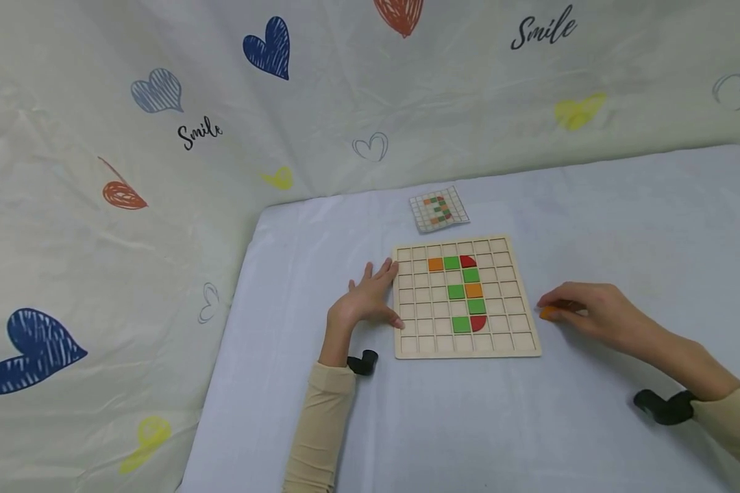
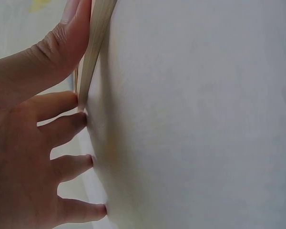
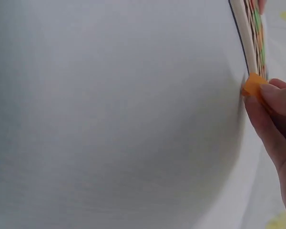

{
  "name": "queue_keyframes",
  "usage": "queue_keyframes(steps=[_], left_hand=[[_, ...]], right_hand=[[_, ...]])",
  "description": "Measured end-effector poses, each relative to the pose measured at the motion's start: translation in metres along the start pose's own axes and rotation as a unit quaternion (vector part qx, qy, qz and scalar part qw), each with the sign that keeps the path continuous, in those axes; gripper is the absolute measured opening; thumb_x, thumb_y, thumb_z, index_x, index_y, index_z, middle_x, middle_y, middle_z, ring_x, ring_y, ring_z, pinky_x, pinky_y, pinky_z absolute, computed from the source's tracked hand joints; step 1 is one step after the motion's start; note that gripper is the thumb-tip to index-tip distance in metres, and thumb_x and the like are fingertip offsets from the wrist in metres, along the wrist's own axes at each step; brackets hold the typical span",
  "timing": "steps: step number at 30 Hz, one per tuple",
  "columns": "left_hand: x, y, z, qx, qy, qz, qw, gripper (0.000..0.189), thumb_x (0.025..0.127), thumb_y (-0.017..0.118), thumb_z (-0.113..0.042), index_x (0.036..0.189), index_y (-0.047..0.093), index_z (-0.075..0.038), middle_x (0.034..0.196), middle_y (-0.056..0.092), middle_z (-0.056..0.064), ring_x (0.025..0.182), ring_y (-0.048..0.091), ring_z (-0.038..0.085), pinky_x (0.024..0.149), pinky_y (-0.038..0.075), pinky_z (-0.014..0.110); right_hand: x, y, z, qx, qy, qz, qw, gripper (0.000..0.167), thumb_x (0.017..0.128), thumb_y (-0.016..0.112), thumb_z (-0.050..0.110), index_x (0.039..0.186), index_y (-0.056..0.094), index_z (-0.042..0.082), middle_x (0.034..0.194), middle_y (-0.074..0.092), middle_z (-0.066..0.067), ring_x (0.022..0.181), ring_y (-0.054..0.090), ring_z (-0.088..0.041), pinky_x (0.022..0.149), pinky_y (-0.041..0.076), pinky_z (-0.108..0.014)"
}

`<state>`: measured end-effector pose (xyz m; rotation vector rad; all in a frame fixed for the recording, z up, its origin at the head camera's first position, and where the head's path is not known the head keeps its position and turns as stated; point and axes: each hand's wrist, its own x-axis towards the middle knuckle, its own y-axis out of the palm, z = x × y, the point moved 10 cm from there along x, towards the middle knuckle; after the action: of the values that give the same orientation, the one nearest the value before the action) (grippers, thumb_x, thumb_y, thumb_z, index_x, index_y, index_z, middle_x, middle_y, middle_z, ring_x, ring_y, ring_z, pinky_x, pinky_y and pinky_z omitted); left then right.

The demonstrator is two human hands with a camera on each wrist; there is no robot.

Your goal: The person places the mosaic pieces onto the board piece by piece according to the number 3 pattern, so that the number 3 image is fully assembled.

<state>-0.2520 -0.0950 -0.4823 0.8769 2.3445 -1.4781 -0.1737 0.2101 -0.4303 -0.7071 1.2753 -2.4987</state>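
A wooden grid board (image 1: 419, 347) lies on the white-covered table. In its cells sit several green square tiles (image 1: 471, 275), orange square tiles (image 1: 436, 264) and red rounded tiles (image 1: 478, 322). My left hand (image 1: 365, 299) rests at the board's left edge, fingers spread and thumb on the lower left border. In the left wrist view, the thumb (image 2: 62, 50) lies along the board's edge (image 2: 93, 52). Just off the board's right side, my right hand (image 1: 598, 315) pinches an orange tile (image 3: 255, 88) between thumb and fingers, low over the cloth.
A small pattern card (image 1: 439, 209) with a coloured grid figure lies behind the board. Beyond the table (image 1: 321, 239) hangs a pale curtain (image 1: 321, 109) printed with hearts and words. Black wrist straps (image 1: 664, 407) show at both sleeves.
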Motion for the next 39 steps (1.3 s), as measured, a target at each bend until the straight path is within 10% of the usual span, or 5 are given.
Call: queue_keyframes(steps=[10,19,39], left_hand=[[0.0,0.0,0.001,-0.004,0.003,0.0,1.0,0.123,0.075,0.093,-0.026,0.167,0.012,-0.02,0.175,0.002,-0.003,0.16,-0.012,0.032,0.124,-0.001,0.068],[0.001,0.0,0.001,-0.005,0.002,0.0,1.0,0.123,0.075,0.094,-0.026,0.167,0.012,-0.02,0.175,0.002,-0.003,0.16,-0.012,0.031,0.124,0.0,0.068],[0.001,-0.001,0.001,-0.007,0.002,0.002,1.0,0.123,0.075,0.093,-0.026,0.167,0.013,-0.019,0.175,0.001,-0.002,0.16,-0.012,0.032,0.123,-0.001,0.069]], right_hand=[[0.009,0.007,-0.001,0.026,0.053,0.045,0.9972,0.039,0.073,0.085,-0.01,0.109,0.076,0.002,0.106,0.077,-0.007,0.089,0.071,-0.019,0.072,0.062,-0.027],[0.021,0.016,0.014,0.043,0.04,0.06,0.9965,0.038,0.074,0.09,0.001,0.108,0.076,0.006,0.1,0.076,0.003,0.081,0.066,-0.003,0.072,0.06,-0.024],[0.053,0.05,0.049,0.087,0.02,0.104,0.9906,0.026,0.08,0.088,0.012,0.102,0.075,0.008,0.094,0.073,0.006,0.083,0.066,-0.017,0.075,0.059,-0.031]])
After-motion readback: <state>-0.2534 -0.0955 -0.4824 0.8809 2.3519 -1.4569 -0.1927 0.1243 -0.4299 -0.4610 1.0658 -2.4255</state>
